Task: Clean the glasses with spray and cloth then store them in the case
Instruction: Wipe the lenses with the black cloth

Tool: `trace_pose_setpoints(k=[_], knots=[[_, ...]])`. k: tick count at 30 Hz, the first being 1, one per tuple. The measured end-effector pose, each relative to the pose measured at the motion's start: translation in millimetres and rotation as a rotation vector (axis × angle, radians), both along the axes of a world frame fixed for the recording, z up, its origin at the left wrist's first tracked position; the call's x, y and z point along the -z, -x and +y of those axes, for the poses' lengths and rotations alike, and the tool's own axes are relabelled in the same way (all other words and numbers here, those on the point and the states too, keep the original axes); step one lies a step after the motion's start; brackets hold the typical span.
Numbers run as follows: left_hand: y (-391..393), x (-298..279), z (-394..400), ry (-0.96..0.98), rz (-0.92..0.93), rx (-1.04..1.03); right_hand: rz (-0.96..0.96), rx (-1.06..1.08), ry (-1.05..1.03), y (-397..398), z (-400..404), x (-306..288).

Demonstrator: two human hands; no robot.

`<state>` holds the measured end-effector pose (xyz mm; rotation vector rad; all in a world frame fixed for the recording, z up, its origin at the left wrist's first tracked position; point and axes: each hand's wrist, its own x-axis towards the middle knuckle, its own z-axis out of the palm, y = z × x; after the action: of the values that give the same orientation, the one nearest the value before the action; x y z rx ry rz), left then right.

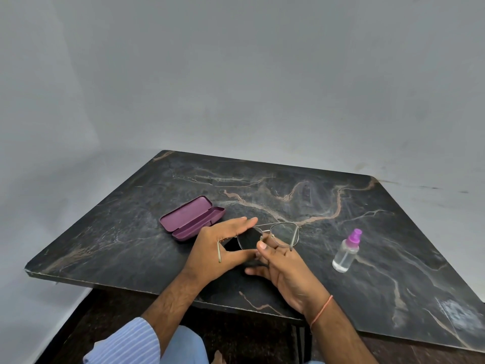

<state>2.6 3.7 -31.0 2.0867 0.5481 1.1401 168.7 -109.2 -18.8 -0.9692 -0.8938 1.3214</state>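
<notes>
Thin metal-framed glasses (284, 232) are held just above the dark marble table (301, 187), temples unfolded toward me. My right hand (286, 271) pinches the frame near the bridge with thumb and fingers. A black cloth (248, 239) covers the left lens, and my left hand (217, 248) pinches it there, fingers on top and thumb underneath. The purple glasses case (193, 218) lies open on the table just left of and behind my left hand. A small clear spray bottle (346, 252) with a purple cap stands to the right of my hands.
The table's near edge runs under my forearms, with dark floor below it. A grey wall stands behind and to the left of the table. A whitish smudge (456, 313) marks the table's near right corner.
</notes>
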Motion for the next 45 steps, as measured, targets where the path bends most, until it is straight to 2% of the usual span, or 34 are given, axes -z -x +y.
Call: trace_pose_setpoints(k=[5, 9, 25, 32, 37, 45], knots=[[1, -2, -2, -0.026, 0.002, -0.020, -0.098, -0.012, -0.010, 5, -5, -7], [1, -4, -2, 0.047, -0.052, -0.036, -0.109, 0.037, -0.018, 4, -7, -5], [-1, -4, -3, 0.182, -0.085, -0.119, 0.151, 0.403, -0.004, 3, -4, 0], [1, -5, -6, 0.118, -0.091, -0.170, 0.271, 0.564, 0.034, 3, 1, -2], [1, -5, -9, 0.049, -0.050, -0.176, 0.395, 0.590, 0.013, -1, -2, -7], [3, -6, -9, -0.017, -0.052, -0.143, 0.307, 0.564, 0.040, 3, 0, -6]])
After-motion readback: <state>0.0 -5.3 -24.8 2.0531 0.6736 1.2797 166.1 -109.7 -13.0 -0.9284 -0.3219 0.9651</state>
